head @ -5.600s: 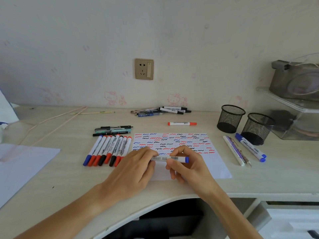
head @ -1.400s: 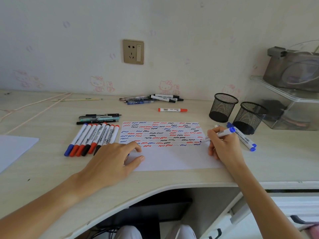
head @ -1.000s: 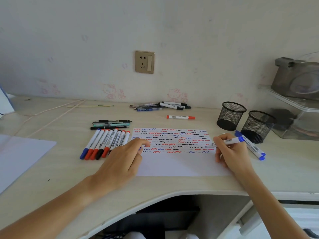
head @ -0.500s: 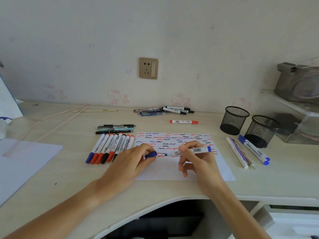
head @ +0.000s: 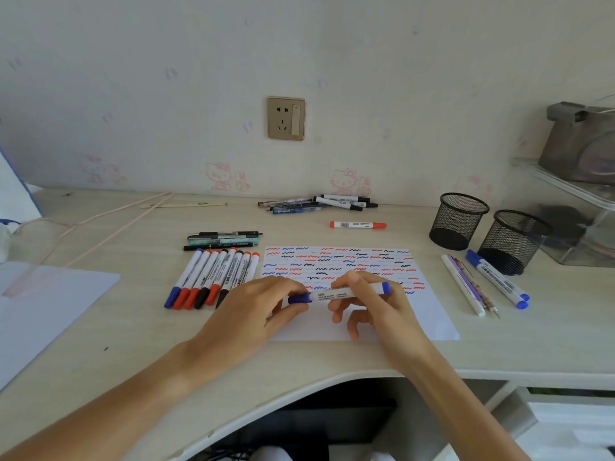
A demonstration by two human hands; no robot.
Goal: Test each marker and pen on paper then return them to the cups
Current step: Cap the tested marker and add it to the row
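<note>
Two hands meet over the near half of the white sheet of paper (head: 416, 322) covered in red, blue and black squiggles. The left hand (head: 248, 314) pinches the blue cap (head: 299, 298); the right hand (head: 374, 304) curls round the white barrel of the blue-ended marker (head: 346, 292). The marker lies crosswise, from nine o'clock to three, cap end toward the left hand, and the cap looks seated or nearly so. Each hand is at its own end, so neither is nearer. Further out at two o'clock stand the two black wire-mesh cups (head: 461, 221), well apart from the marker and on the right hand's side, so I'd judge that hand carries it there. At eleven o'clock lies the row of red, blue and black markers (head: 213, 277).
</note>
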